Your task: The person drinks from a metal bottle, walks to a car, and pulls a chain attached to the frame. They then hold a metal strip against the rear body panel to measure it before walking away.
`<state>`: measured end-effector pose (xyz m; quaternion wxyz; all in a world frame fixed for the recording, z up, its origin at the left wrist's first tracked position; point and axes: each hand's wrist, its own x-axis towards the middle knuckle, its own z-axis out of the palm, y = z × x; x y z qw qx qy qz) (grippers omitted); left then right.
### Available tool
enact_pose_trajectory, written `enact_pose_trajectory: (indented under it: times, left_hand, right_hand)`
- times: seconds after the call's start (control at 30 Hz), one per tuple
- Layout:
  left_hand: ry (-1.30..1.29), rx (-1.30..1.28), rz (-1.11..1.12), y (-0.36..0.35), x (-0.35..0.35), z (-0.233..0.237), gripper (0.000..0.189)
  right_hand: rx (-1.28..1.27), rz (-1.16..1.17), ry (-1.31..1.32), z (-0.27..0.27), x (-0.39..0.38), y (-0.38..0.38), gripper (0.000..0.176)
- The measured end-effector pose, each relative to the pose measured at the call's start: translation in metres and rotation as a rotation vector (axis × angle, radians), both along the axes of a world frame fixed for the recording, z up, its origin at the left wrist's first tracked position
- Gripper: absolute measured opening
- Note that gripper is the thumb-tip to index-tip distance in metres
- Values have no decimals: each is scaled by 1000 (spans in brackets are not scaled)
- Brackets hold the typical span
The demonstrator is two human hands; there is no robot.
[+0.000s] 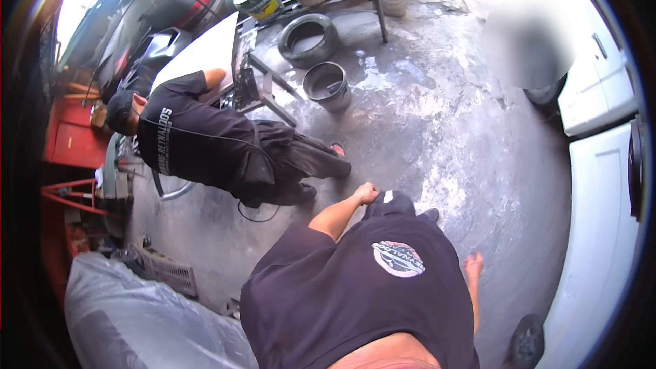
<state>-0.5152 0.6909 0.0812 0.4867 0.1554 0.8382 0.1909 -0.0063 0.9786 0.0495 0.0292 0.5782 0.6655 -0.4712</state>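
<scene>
I look down my own front, at a black T-shirt with a round logo (pixel 398 258). My left hand (pixel 365 193) is out ahead of my hip, its fingers curled into a loose fist with nothing visible in it. My right hand (pixel 473 260) hangs at my side by the shirt's edge, fingers loose and pointing down, empty. Both hands are over bare concrete floor (pixel 437 130) and touch no object. My dark shoe (pixel 429 215) shows just beyond the shirt.
A co-worker in black clothes (pixel 205 143) bends over by a metal stand (pixel 263 89) at the left. Beyond lie a tyre (pixel 311 37) and a grey bucket (pixel 326 85), with several buckets on a rack. A white vehicle (pixel 601 219) runs along the right, and plastic sheeting (pixel 130 321) covers the lower left.
</scene>
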Motion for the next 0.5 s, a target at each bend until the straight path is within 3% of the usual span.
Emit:
enact_pose_trajectory:
  times: [0.07, 0.17, 0.23, 0.27, 0.3, 0.37, 0.43, 0.47, 0.5]
  left_hand:
    - [-28, -29, 78, 24, 7, 4, 37]
    - [20, 244, 219, 72, 14, -29, 37]
    - [-9, 180, 228, 110, 9, -34, 37]
    - [-46, 231, 181, 123, 0, -57, 37]
    - [-82, 284, 137, 138, -10, -77, 37]
    - [-100, 310, 273, 184, -39, -109, 37]
    - [70, 260, 6, 227, -80, -148, 38]
    - [-53, 49, 164, 266, -109, -129, 37]
    - [-82, 0, 212, 302, -145, -104, 35]
  right_hand:
    - [127, 168, 39, -16, -14, 118, 41]
    - [603, 365, 142, -97, -42, 298, 42]
    - [406, 249, 152, 13, -140, 338, 41]
    - [399, 260, 150, 26, -175, 356, 41]
    - [376, 201, 212, 32, -208, 376, 41]
    - [347, 160, 270, 34, -264, 412, 41]
    - [224, 233, 241, 11, -299, 436, 40]
    - [181, 246, 219, 1, -315, 444, 42]
    - [134, 250, 185, -8, -320, 447, 44]
